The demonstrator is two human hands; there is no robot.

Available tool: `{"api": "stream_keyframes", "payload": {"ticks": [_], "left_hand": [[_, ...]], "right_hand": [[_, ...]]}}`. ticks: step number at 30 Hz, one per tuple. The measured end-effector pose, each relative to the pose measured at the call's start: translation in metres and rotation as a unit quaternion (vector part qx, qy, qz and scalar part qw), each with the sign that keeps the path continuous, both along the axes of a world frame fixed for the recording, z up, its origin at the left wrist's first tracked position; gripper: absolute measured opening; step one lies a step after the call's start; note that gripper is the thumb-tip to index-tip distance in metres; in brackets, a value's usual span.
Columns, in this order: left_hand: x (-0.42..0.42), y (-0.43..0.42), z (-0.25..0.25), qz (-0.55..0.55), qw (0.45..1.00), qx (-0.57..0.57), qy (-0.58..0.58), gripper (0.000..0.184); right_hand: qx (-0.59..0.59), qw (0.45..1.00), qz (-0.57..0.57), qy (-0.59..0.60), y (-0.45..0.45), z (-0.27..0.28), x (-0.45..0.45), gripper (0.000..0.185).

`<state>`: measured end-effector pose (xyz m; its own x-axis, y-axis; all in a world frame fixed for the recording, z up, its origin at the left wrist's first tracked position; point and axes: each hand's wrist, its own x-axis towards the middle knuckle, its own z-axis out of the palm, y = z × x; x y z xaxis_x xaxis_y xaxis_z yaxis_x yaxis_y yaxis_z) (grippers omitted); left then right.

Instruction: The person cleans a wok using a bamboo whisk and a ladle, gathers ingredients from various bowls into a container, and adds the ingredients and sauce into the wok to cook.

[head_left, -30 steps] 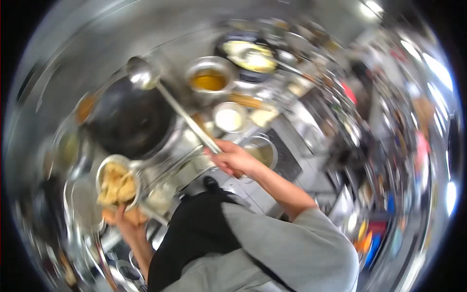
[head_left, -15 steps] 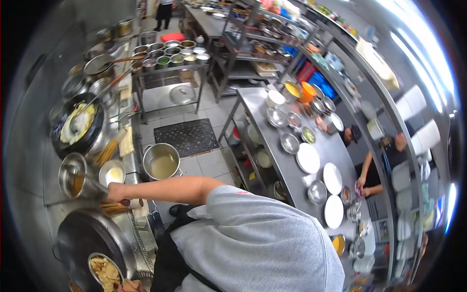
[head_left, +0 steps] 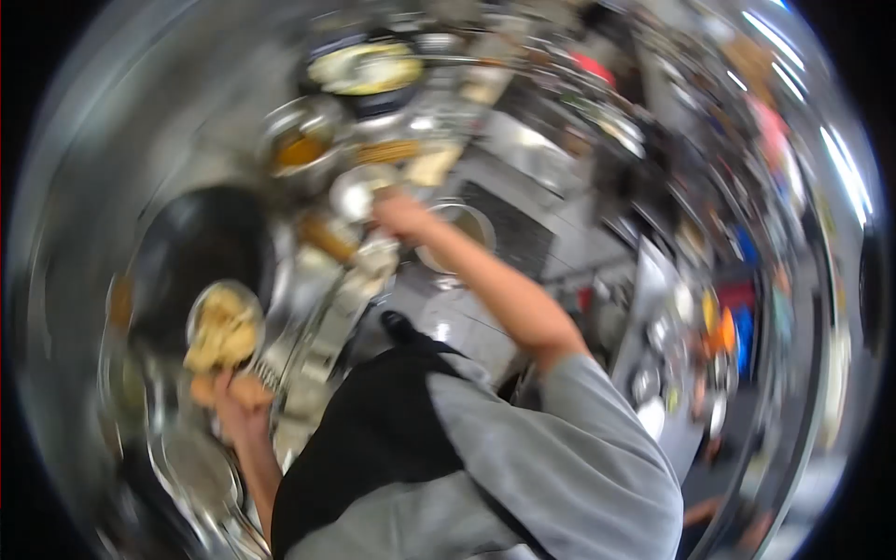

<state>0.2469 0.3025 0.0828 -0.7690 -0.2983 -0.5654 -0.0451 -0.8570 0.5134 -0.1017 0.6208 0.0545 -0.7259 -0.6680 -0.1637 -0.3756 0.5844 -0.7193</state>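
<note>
The view is smeared by motion. My left hand (head_left: pixel 235 397) is closed on the near rim of a round metal bowl (head_left: pixel 257 313) heaped with pale yellow food pieces (head_left: pixel 222 327). It tilts over the near side of a large dark wok (head_left: pixel 191 247). Stretched forward, my right hand (head_left: pixel 403 215) is closed in a grip beside a small bowl with white contents (head_left: pixel 357 193). It seems to hold a ladle, whose handle showed clearly half a second ago; its head is blurred now. Beyond stands a metal pot with orange-brown liquid (head_left: pixel 301 149).
A farther wok holds white and yellow food (head_left: pixel 369 73). Bamboo brushes (head_left: pixel 327 240) lie along the stove edge. A big stockpot (head_left: pixel 471 233) stands on the floor by a dark mat (head_left: pixel 523 229). A steel worktable (head_left: pixel 653 280) with bowls and plates runs at right.
My head has turned, so the scene has shifted and blurred. The bowl of pale pieces, in my left hand, is now fully in view. My right hand has moved beside the small white bowl.
</note>
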Motion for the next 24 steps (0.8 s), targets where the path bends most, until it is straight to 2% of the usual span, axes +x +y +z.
{"api": "stream_keyframes", "payload": {"ticks": [1,2,3,5,8,11,12,14,15,18,21,23,24], "left_hand": [[-0.003,0.021,0.033,0.080,0.985,-0.056,-0.143,0.017],[0.005,0.029,0.041,0.129,0.971,-0.092,-0.180,0.030],[0.016,0.029,0.037,0.148,0.966,-0.092,-0.189,0.037],[0.014,0.030,0.043,0.157,0.960,-0.080,-0.218,0.037],[0.026,0.034,0.039,0.184,0.954,-0.067,-0.226,0.035],[0.040,0.038,0.039,0.207,0.953,-0.045,-0.218,0.031],[0.043,0.039,0.038,0.214,0.951,-0.042,-0.218,0.031],[0.047,0.039,0.033,0.246,0.943,-0.039,-0.221,0.031],[0.049,0.038,0.030,0.252,0.941,-0.037,-0.221,0.031],[0.055,0.033,0.013,0.270,0.947,-0.021,-0.173,0.031],[0.051,0.030,0.023,0.275,0.946,-0.016,-0.172,0.037],[0.051,0.019,0.015,0.283,0.944,-0.019,-0.167,0.042],[0.048,0.011,0.009,0.298,0.941,-0.029,-0.158,0.042]], "right_hand": [[-0.077,0.946,-0.224,-0.221,-0.001,0.059,0.023,0.018],[-0.101,0.947,-0.194,-0.236,0.002,0.051,0.014,0.019],[-0.075,0.954,-0.185,-0.225,-0.003,0.081,0.024,0.018],[-0.132,0.937,-0.200,-0.254,-0.008,0.072,0.011,0.018],[-0.147,0.917,-0.204,-0.309,-0.010,0.082,0.004,0.016],[-0.239,0.853,-0.210,-0.413,-0.006,0.081,0.013,0.015],[-0.266,0.833,-0.217,-0.433,-0.005,0.084,0.017,0.007],[-0.298,0.811,-0.230,-0.448,-0.003,0.091,0.026,0.009],[-0.308,0.802,-0.224,-0.460,0.000,0.091,0.028,0.015],[-0.336,0.787,-0.230,-0.464,0.006,0.097,0.037,0.013],[-0.317,0.799,-0.226,-0.459,0.007,0.102,0.047,0.013],[-0.329,0.773,-0.213,-0.499,0.009,0.105,0.056,0.013],[-0.361,0.733,-0.172,-0.550,0.012,0.104,0.059,0.015]]}}
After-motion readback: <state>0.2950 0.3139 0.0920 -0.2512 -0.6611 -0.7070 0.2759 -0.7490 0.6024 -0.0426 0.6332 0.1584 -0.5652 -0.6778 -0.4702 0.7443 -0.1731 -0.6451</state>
